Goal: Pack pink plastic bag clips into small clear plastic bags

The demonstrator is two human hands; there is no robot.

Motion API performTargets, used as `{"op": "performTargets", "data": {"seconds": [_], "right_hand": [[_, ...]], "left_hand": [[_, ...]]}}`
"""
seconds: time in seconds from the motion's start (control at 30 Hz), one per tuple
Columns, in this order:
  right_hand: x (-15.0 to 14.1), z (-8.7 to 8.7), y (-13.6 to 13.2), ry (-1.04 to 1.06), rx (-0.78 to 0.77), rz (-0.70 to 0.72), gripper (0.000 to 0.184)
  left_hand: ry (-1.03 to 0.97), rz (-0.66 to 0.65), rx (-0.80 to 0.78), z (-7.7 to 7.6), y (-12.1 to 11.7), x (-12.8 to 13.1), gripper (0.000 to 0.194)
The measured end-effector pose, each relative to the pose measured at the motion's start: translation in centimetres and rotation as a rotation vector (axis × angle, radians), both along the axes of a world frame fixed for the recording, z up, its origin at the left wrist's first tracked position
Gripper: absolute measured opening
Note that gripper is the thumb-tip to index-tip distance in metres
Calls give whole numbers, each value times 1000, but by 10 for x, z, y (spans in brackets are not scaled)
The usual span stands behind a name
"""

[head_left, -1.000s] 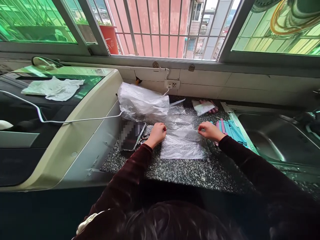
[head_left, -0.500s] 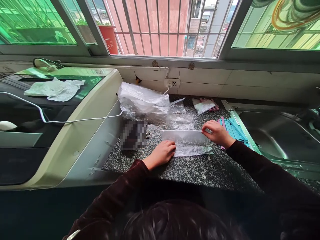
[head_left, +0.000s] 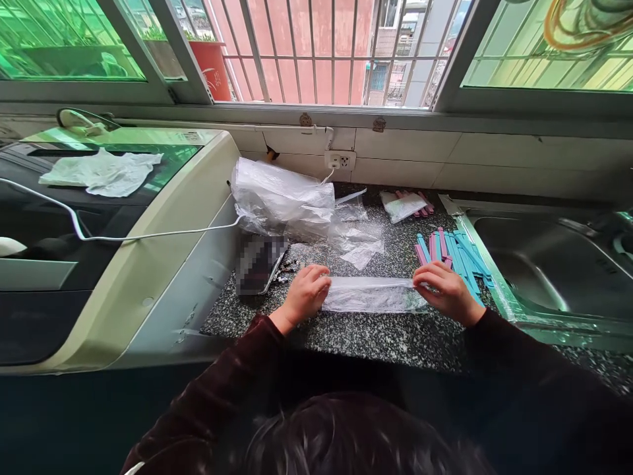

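The left hand has thumb and fingers pinched on the near-left end of the film; the right hand pinches the same film at its other end, by the upper corner; the film lies between the two hands as a narrow, clear, wrinkled band along the table, its upper edge running nearly straight from one hand to the other; both wrists come out of dark sleeves.

Just beyond the right hand lie the strips, blue and pink, in a loose heap; the sink is to the right of that hand, past the heap; farther beyond the right hand a white packet rests with more pink strips against it.

Left of the left hand, and a little beyond it, is a phone, largely blurred out; beyond the left hand stands a bulky roll of clear plastic, with a crumpled sheet spread out beyond the gap between the hands; well to the left of the left hand is a pale machine, with a cloth on its top and a cord across it.
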State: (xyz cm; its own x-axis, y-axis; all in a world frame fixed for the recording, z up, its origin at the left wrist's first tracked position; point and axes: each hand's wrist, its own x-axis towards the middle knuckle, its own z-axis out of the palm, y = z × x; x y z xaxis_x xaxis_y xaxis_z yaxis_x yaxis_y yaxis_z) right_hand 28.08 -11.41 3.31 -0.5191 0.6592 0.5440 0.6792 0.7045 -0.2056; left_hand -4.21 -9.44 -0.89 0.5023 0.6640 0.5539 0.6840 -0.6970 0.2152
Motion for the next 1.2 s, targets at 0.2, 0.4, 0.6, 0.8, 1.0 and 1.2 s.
{"op": "performTargets", "data": {"seconds": [0.2,0.4,0.6,0.8,1.0,1.2], "right_hand": [[-3,-17,-22,-84,-15,41,12],[-2,-28,-25,-127,-41,47,13],[2,-24,-24,-225,-95,47,13],[-5,-9,-23,-120,-96,-56,10],[-60,-31,-7,-240,-22,-106,17],[-46,-43,2,-464,101,-229,26]], "left_hand": [[119,-119,11,-5,-17,-7,15],[175,-220,-110,-7,-23,-9,18],[165,-348,-177,-1,-29,-10,19],[106,-296,-122,7,-35,-4,21],[170,-252,-57,-4,-34,21,23],[168,-239,-95,-18,-40,22,28]]}}
